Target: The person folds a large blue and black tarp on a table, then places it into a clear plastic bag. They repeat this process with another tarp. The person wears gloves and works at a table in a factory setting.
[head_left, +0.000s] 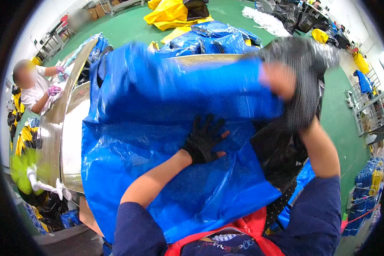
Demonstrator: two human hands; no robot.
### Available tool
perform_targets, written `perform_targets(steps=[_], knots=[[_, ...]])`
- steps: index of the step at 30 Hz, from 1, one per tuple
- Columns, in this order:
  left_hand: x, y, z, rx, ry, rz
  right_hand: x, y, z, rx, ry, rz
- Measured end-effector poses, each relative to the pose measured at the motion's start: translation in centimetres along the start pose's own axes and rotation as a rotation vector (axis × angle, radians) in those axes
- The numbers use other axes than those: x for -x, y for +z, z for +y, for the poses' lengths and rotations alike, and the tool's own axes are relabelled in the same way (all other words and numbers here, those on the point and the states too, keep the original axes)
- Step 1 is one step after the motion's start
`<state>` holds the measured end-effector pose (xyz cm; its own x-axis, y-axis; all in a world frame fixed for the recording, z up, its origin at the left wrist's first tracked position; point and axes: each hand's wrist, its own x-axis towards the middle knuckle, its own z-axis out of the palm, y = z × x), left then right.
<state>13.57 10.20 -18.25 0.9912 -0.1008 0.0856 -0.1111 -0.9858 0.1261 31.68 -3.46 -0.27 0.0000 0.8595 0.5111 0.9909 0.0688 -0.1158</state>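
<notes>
A large piece of glossy blue coated fabric (179,179), with a black part (279,158) at its right, spreads over the table in front of me. My left hand (204,141), in a black glove with bare thumb and finger tips, lies flat on it with fingers spread. Beyond that hand, the far part of the fabric is raised in a thick, blurred fold. At the fold's right end is my right hand (292,91), also black-gloved and smeared by motion. Its bare fingertips press over the fabric's edge, and the fingers behind are hidden.
Blue bundles (213,38) and a yellow pile (168,15) lie beyond the table. On the left, a person (36,87) in purple gloves works at a wooden-edged table (51,123), near a small green fan (25,173). A metal rack (365,102) stands on the right.
</notes>
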Motion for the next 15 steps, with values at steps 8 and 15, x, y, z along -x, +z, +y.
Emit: perform_targets(steps=[8,15], knots=[[5.7,-1.1,-1.8,0.227,-0.027,0.043,23.6,1.4,-7.6,0.337,0.203,-0.649],[4.9,-2.9,4.1,0.237,0.038,0.135,15.8,3.1,-12.4,0.078,0.229,-0.216]])
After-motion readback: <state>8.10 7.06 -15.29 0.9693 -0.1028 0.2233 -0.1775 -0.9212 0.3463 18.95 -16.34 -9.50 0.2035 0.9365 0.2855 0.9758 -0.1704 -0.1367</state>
